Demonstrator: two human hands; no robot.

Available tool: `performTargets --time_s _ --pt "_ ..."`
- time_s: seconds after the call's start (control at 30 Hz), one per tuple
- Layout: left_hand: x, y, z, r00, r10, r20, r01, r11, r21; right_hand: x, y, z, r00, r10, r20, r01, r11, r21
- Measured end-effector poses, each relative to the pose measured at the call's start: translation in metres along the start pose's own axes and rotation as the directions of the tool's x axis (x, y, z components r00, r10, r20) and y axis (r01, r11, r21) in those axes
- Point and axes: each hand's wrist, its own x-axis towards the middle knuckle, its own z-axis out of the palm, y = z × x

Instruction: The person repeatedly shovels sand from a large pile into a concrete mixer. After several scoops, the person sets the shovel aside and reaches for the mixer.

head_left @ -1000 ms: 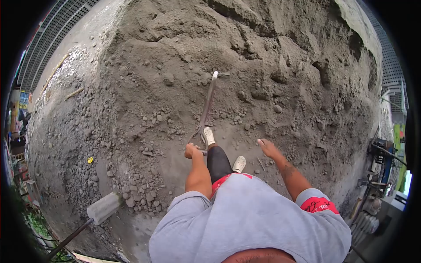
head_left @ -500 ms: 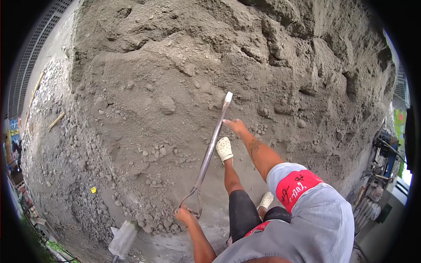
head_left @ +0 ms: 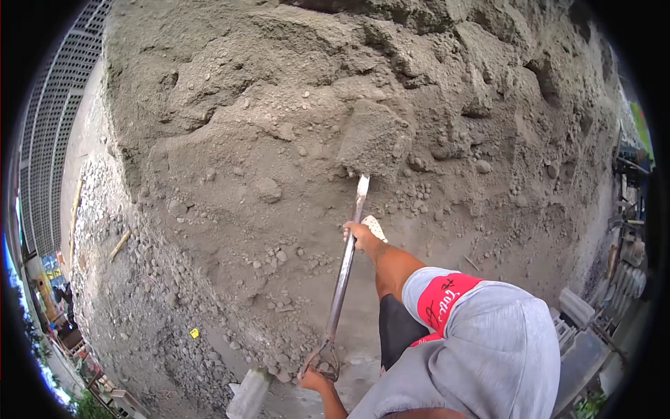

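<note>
Two hands share one shovel (head_left: pixel 347 262), and what matters is how its long axis lies between them. The shaft runs as a steep diagonal from low centre of the frame up toward the middle, leaning slightly right as it rises. The left hand (head_left: pixel 315 377) sits at the bottom end, clenched around the D-grip near the lower edge of the frame. The right hand (head_left: pixel 361 236) is wrapped around the shaft about two thirds of the way up — well apart from the left and much the nearer of the two to the working end. Just above the right hand the shaft meets the blade (head_left: pixel 373 143), which stands broad and coated in grey sand, at the centre of the frame, up against the sand pile (head_left: pixel 230 126); whether it is pressed in or lifted just clear I cannot tell. So the load end lies up and slightly right of both grips. A pale shoe (head_left: pixel 377 227) shows just beside the right hand, on the slope. Loose stones (head_left: pixel 269 190) scatter across the bank to the left of the shaft, and a grey block (head_left: pixel 248 394) lies at the lower edge, left of the D-grip.
</note>
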Motion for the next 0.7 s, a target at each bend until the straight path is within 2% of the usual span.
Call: performTargets --time_s 0.03,0.1,0.13,0.2,0.33,0.43,0.47,0.57,0.6,0.67,0.7 --pt "-0.007 0.019 -0.013 0.999 0.04 0.029 -0.041 0.999 0.007 -0.008 0.01 -0.008 0.999 0.026 0.022 -0.028 0.997 0.066" --pt "-0.028 0.051 -0.041 0.996 0.058 -0.063 -0.054 0.997 0.06 -0.032 0.027 -0.034 0.997 0.053 0.048 -0.062 0.979 0.197" --pt "-0.027 0.049 -0.059 0.994 0.107 -0.026 -0.105 0.992 0.075 -0.047 0.035 -0.051 0.998 0.055 0.042 -0.064 0.964 0.258" --pt "-0.017 0.047 -0.085 0.956 0.291 0.023 -0.288 0.924 0.252 -0.072 0.045 -0.087 0.999 0.04 0.03 -0.048 0.926 0.375" --pt "-0.037 0.044 -0.104 0.863 0.438 0.251 -0.503 0.788 0.355 -0.105 0.055 -0.173 1.0 -0.005 -0.016 0.013 0.82 0.572" --pt "-0.074 0.034 -0.093 0.721 0.506 0.474 -0.678 0.658 0.329 -0.148 0.038 -0.276 0.997 -0.051 -0.051 0.072 0.706 0.704" --pt "-0.092 0.033 -0.091 0.655 0.524 0.544 -0.736 0.605 0.303 -0.171 0.034 -0.316 0.997 -0.043 -0.065 0.077 0.661 0.746" --pt "-0.168 0.028 -0.06 0.384 0.51 0.77 -0.879 0.457 0.135 -0.288 -0.001 -0.454 0.953 -0.198 -0.231 0.301 0.498 0.813" --pt "-0.201 0.025 -0.048 0.253 0.48 0.84 -0.914 0.402 0.046 -0.323 -0.001 -0.503 0.916 -0.242 -0.32 0.399 0.457 0.795" --pt "-0.288 0.01 -0.004 -0.09 0.381 0.92 -0.912 0.341 -0.23 -0.397 -0.01 -0.613 0.839 -0.282 -0.465 0.536 0.28 0.797" --pt "-0.373 0.007 -0.008 -0.24 0.325 0.915 -0.95 0.117 -0.29 -0.457 -0.015 -0.661 0.773 -0.304 -0.557 0.624 0.205 0.754"
